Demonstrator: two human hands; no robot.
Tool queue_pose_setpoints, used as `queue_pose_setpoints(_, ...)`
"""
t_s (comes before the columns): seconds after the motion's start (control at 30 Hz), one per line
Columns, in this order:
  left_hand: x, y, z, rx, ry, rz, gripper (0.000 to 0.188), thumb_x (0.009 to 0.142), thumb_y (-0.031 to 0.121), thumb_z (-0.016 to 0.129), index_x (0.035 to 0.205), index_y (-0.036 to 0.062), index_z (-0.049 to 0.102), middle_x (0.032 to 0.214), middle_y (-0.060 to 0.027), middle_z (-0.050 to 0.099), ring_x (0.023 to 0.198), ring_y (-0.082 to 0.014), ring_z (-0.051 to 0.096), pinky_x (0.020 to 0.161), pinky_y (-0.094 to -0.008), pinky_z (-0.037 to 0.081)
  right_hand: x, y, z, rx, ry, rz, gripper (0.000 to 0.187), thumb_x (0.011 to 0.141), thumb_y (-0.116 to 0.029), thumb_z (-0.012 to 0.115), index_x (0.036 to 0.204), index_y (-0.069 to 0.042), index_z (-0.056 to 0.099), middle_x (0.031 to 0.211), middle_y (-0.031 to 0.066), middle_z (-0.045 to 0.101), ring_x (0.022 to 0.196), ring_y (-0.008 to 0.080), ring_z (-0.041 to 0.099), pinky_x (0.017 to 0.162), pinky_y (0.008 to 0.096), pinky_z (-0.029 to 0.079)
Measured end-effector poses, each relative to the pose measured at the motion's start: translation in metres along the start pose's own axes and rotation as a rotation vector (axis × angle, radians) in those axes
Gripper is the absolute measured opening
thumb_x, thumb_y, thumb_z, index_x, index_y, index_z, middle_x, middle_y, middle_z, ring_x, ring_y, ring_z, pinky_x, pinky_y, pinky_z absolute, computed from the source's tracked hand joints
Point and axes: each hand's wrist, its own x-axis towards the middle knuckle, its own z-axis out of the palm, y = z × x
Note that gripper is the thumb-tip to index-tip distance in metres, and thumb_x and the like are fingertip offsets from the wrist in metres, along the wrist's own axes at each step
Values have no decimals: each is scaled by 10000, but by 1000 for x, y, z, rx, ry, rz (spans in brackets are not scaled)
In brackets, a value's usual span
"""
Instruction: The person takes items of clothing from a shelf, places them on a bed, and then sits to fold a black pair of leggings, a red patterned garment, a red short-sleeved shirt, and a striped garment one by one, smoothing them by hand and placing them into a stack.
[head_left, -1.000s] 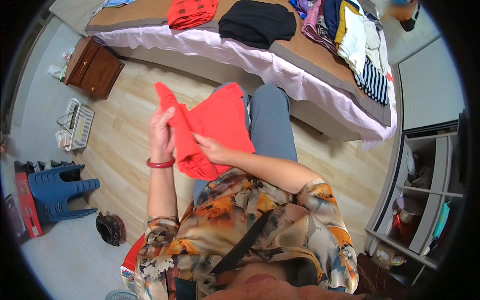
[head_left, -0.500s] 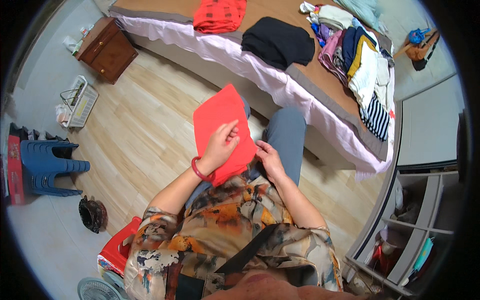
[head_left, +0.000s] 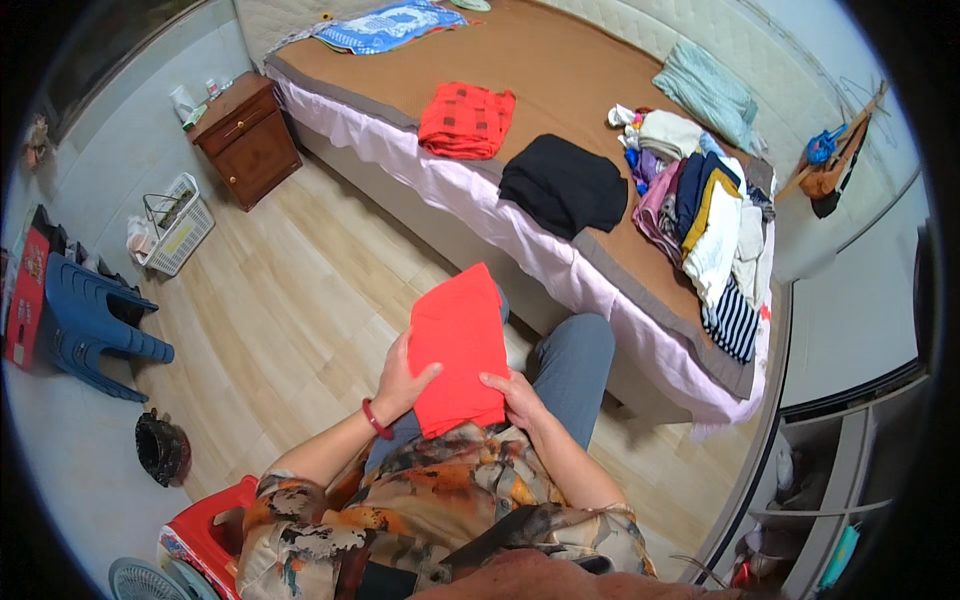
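Note:
A folded piece of red cloth [head_left: 460,350] lies over my lap, its far end narrowing to a blunt point. My left hand [head_left: 404,378] grips its left edge, thumb on top and fingers beneath. At the opposite edge, my right hand [head_left: 517,396] holds the cloth the same way. Both sets of fingers are partly hidden under the fabric. On the bed in front of me sit a folded red checked garment [head_left: 467,120] and a folded black garment [head_left: 563,185].
Mixed clothes [head_left: 705,215] are heaped on the right of the bed [head_left: 560,60]. A wooden nightstand [head_left: 247,140], a white basket [head_left: 180,230] and blue stools [head_left: 95,315] stand to the left. Open shelves [head_left: 830,480] are at lower right, a red stool [head_left: 210,525] at lower left.
My left hand has gone from lying across the top of the red cloth to gripping its left edge. My right hand now holds the right edge. The view has tilted up, showing more bed.

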Motion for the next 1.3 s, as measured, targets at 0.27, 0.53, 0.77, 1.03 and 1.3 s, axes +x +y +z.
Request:
queue_pose_setpoints(0.27,-5,24,-39,-680,-368,-758,411,867,179,592,1173,-66,471,1120,-153,573,1003,-201,577,874,-300,468,-15,-18,16,99,-24,12,370,848,-160,614,1155,21,515,1097,122,601,975,213,607,858,350,504)
queue_pose_setpoints(0.53,40,79,-69,-1452,-325,-624,376,858,64,521,1180,-117,448,1176,-192,551,1078,-267,559,981,-363,424,-25,-97,62,131,-146,-34,331,874,-136,573,1146,43,512,1122,146,589,1007,233,600,901,367,487)
queue_pose_setpoints(0.77,171,88,-91,-1263,-306,-585,298,855,75,497,1099,-97,494,1110,-207,578,1019,-283,588,922,-393,474,27,-181,89,151,-205,-47,371,916,-172,488,1218,36,433,1197,177,541,1052,260,580,916,377,482)
queue_pose_setpoints(1.03,415,137,-126,-1103,-364,-171,215,824,80,508,987,-55,552,1040,-179,612,900,-260,631,823,-374,527,138,-349,129,-220,-189,-483,351,895,-247,531,1158,-18,488,1005,86,617,804,176,633,586,279,541)
queue_pose_setpoints(1.3,512,37,-71,-549,73,-265,547,742,16,619,1241,-74,414,1013,-157,607,945,-253,592,768,-359,512,252,-350,58,-496,116,-346,253,897,-251,548,1037,-44,507,625,3,484,610,154,577,489,260,473)
